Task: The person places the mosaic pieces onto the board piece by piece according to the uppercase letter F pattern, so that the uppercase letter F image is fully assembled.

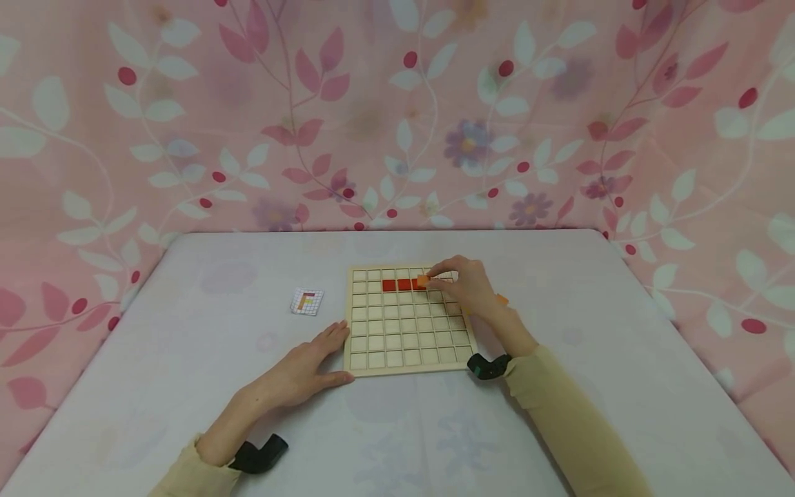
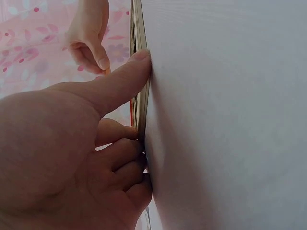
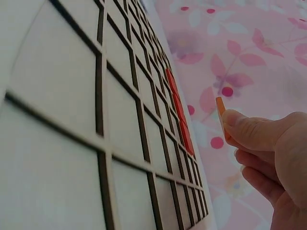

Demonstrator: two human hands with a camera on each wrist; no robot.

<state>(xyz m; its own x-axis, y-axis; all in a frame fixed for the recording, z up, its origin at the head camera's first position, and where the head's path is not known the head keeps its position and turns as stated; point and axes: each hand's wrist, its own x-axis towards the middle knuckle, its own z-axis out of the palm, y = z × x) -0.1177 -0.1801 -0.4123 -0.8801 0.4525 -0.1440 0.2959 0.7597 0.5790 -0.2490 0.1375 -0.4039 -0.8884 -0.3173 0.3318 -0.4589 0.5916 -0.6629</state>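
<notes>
A wooden grid board (image 1: 410,323) lies flat on the table, with red tiles (image 1: 396,285) side by side in a row near its far edge. My right hand (image 1: 468,286) pinches an orange tile (image 1: 423,281) between thumb and fingertips, over the right end of the red row. The right wrist view shows this orange tile (image 3: 221,112) held apart from the board, beside the red tiles (image 3: 180,112). At the board's left edge my left hand (image 1: 298,369) rests with fingers extended. Its thumb and fingers touch the board's side (image 2: 142,96) in the left wrist view.
A small card (image 1: 307,301) with a coloured grid pattern lies left of the board. Another orange piece (image 1: 502,299) lies on the table right of the board, partly behind my right hand. A floral cloth hangs behind the white table (image 1: 205,297).
</notes>
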